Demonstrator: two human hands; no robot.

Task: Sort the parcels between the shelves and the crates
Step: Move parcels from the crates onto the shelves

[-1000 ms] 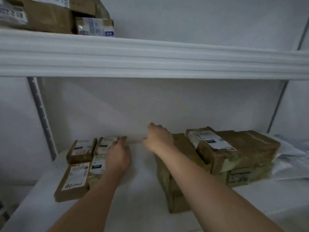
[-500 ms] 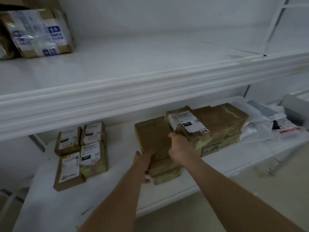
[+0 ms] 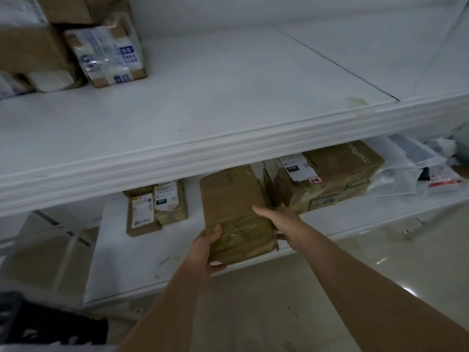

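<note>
White wall (image 3: 279, 11) behind. Glossy pale floor (image 3: 380, 262) reflecting light patches. White shelving unit (image 3: 228, 153), ribbed front edge, grey slotted upright (image 3: 45, 218) at left. Dim, cool lighting.

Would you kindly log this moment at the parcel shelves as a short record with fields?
held parcel: long brown taped cardboard box, at the lower white shelf's front edge
left hand: grips the box's near left corner
right hand: fingers straight against the box's right side
neighbours: small labelled brown parcels to the left, stacked brown boxes to the right
upper white shelf: parcels at far left
crate: dark, bottom left, mostly cut off
</note>
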